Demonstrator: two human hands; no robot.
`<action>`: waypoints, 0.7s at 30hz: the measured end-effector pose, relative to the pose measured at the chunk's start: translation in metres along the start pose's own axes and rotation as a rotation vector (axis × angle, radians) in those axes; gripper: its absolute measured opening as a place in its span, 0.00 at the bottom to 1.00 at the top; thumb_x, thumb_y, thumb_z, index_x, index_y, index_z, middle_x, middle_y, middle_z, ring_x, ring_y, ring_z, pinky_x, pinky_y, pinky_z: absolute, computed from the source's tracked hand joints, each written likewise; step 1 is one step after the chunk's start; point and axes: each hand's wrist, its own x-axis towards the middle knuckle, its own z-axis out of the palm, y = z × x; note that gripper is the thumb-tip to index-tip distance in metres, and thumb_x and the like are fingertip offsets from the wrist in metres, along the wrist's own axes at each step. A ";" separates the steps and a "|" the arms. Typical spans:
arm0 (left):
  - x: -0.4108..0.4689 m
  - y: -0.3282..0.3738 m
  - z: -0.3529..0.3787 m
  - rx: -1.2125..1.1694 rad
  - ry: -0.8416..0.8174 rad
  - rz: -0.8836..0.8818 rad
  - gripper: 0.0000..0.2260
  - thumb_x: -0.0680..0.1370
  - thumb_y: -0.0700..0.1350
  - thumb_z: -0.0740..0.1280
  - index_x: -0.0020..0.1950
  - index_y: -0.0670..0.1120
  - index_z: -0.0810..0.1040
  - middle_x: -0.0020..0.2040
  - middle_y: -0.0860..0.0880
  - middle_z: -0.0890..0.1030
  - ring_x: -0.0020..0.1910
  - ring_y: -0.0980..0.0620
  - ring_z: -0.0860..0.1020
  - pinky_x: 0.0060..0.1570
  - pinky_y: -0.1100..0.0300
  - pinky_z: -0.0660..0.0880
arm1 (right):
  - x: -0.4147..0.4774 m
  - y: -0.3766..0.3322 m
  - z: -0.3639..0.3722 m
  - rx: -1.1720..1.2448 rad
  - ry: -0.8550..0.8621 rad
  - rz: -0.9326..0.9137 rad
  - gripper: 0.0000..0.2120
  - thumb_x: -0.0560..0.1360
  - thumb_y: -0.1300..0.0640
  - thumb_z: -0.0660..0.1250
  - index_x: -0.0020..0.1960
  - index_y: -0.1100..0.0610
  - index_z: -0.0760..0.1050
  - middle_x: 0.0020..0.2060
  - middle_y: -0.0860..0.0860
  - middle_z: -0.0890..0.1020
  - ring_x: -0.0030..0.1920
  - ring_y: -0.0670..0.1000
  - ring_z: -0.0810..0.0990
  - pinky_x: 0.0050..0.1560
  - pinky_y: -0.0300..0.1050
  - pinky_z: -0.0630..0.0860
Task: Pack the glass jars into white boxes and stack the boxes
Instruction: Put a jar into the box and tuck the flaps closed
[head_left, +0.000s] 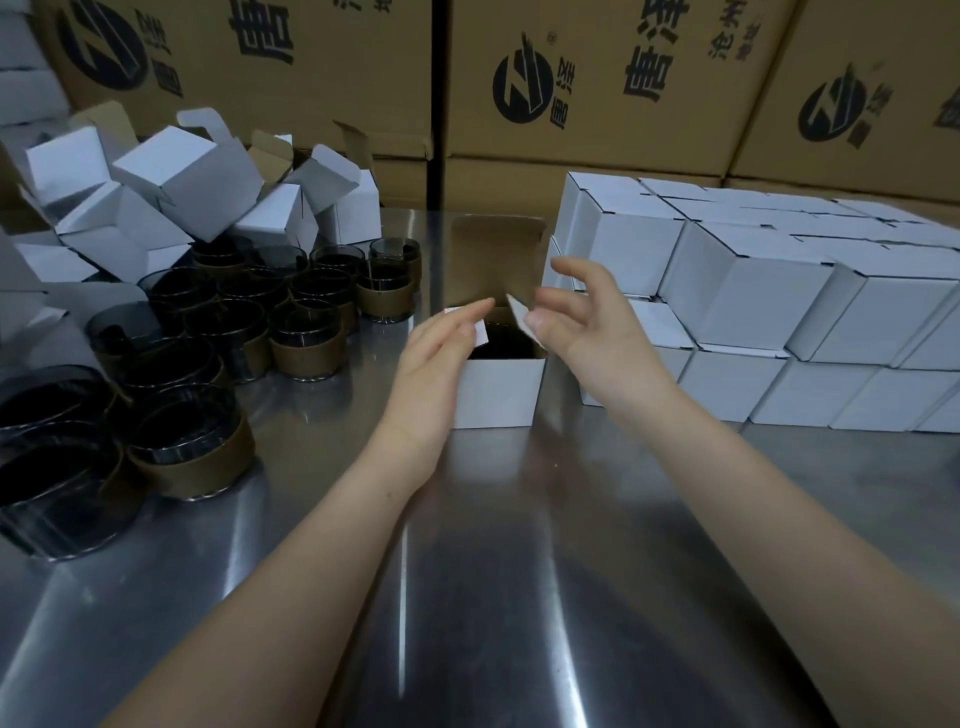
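An open white box (497, 391) stands in the middle of the steel table, its brown-lined lid flap (493, 260) upright at the back. A dark glass jar (503, 340) sits inside it. My left hand (434, 366) rests against the box's left side, fingers flat on the left side flap. My right hand (576, 317) is at the right side, thumb and fingers spread on the right side flap, which is tilted inward. Several dark glass jars with brown paper bands (306, 338) stand to the left.
A heap of empty open white boxes (182, 176) lies at the back left. Closed white boxes (753, 291) are stacked in two layers on the right. Large brown cartons (597, 88) form a wall behind. Bare steel tabletop (493, 545) lies in front.
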 end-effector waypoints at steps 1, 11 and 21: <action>0.001 0.000 0.000 -0.011 0.004 -0.013 0.14 0.83 0.40 0.58 0.65 0.47 0.79 0.68 0.49 0.75 0.68 0.57 0.71 0.72 0.60 0.64 | 0.000 0.001 0.002 0.000 -0.011 0.007 0.26 0.78 0.61 0.67 0.72 0.50 0.62 0.62 0.52 0.78 0.57 0.43 0.79 0.51 0.29 0.74; 0.006 -0.003 0.001 -0.238 0.087 -0.047 0.25 0.79 0.31 0.61 0.69 0.55 0.62 0.58 0.49 0.81 0.62 0.46 0.78 0.64 0.47 0.73 | 0.003 0.003 0.003 0.039 -0.075 0.020 0.31 0.75 0.66 0.68 0.74 0.48 0.64 0.55 0.46 0.77 0.57 0.43 0.77 0.52 0.33 0.72; 0.008 -0.006 -0.002 -0.221 0.022 -0.008 0.20 0.78 0.30 0.60 0.58 0.53 0.75 0.56 0.49 0.81 0.58 0.49 0.80 0.58 0.52 0.76 | 0.003 0.005 0.003 0.004 -0.074 -0.100 0.18 0.74 0.71 0.64 0.48 0.47 0.77 0.44 0.41 0.81 0.44 0.38 0.79 0.44 0.31 0.72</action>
